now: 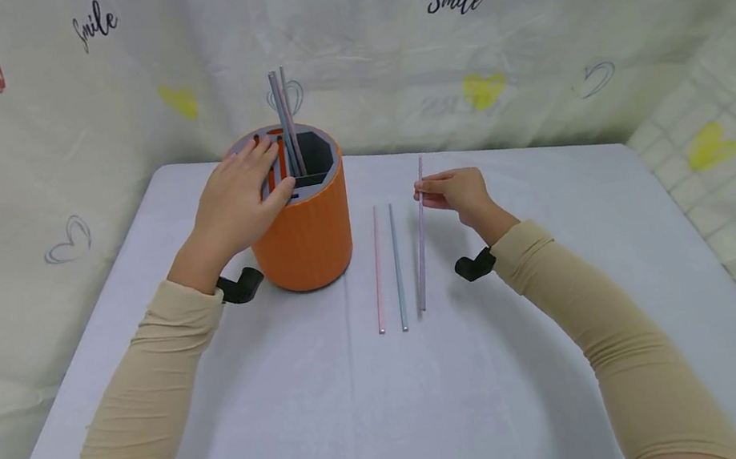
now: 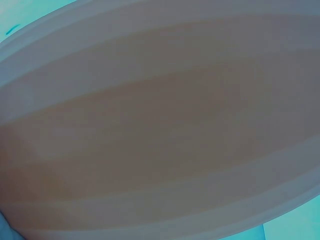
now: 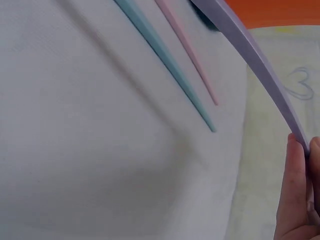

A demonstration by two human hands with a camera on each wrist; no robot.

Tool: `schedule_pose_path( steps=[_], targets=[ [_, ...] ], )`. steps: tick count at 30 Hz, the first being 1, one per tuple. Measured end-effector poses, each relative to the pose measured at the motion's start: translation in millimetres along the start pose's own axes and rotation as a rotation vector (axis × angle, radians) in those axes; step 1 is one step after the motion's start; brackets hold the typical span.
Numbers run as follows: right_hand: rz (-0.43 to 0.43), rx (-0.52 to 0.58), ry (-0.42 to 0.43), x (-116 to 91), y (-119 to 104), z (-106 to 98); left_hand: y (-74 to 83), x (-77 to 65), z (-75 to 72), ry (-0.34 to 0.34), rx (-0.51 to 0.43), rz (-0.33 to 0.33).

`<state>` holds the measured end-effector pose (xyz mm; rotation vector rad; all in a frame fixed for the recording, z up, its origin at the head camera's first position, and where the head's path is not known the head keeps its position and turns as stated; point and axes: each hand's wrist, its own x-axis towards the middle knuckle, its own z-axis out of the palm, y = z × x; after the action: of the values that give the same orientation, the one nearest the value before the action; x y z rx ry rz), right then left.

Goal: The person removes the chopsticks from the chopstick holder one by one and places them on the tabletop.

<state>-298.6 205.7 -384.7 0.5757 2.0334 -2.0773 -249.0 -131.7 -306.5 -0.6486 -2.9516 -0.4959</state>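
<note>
My right hand (image 1: pixel 457 192) pinches a purple chopstick (image 1: pixel 422 241) near its upper end, between thumb and fingertips. The stick slants over the table, and the right wrist view shows its shadow on the cloth. Beside it lie a blue chopstick (image 1: pixel 397 265) and a pink chopstick (image 1: pixel 378 268), roughly parallel. An orange round holder (image 1: pixel 305 244) with a grey slotted top stands to the left. On that top rests my left hand (image 1: pixel 235 199), fingers spread. Several chopsticks (image 1: pixel 289 125) stand upright in the holder's dark compartment. The holder's wall fills most of the left wrist view.
A white cloth covers the table (image 1: pixel 371 424). Behind and beside it hangs a pale curtain (image 1: pixel 376 57) printed with hearts and words, close to the table's back edge. Both wrists carry a black strap-on piece (image 1: pixel 475 266).
</note>
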Motion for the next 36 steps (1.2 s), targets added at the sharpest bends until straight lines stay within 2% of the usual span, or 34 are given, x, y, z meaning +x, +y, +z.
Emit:
schedule_pose_path(
  steps=[6, 12, 26, 33, 36],
  targets=[
    [0.064, -0.055, -0.028, 8, 21, 8, 0.1, -0.6, -2.5, 0.001, -0.004, -0.004],
    [0.093, -0.060, -0.036, 17, 38, 7, 1.7, -0.5, -1.6, -0.003, 0.001, 0.002],
    [0.164, -0.072, -0.007, 28, 52, 6, 2.1, 1.4, -1.0, 0.005, -0.002, 0.000],
    [0.081, -0.151, -0.013, 28, 53, 7, 2.4, 2.2, -1.7, 0.014, -0.010, 0.002],
    [0.057, -0.196, -0.045, 27, 53, 7, 1.8, 0.7, -1.1, 0.010, -0.007, -0.002]
  ],
)
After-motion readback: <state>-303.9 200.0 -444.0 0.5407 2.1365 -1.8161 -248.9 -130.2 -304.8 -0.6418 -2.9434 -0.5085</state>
